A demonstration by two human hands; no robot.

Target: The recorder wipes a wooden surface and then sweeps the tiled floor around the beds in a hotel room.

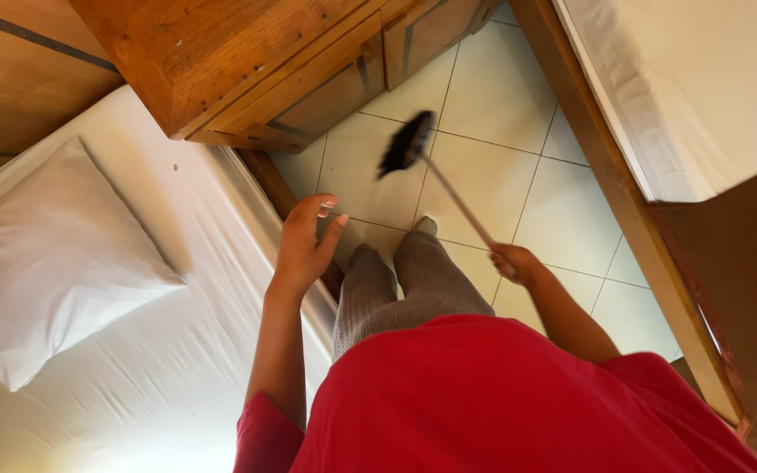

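My right hand (513, 261) grips the thin handle of a broom (449, 188). Its dark bristle head is lifted slightly over the pale floor tiles (492, 166), in front of my feet. My left hand (307, 238) hangs open in the air above the edge of the bed (177, 350), fingers loosely apart, holding nothing. My grey trouser legs and red top fill the lower middle of the view.
A bed with a white sheet and a white pillow (45, 263) lies to my left. A wooden nightstand (256, 70) stands ahead between the beds. A second bed with a wooden frame (624, 201) runs along the right, leaving a narrow tiled aisle.
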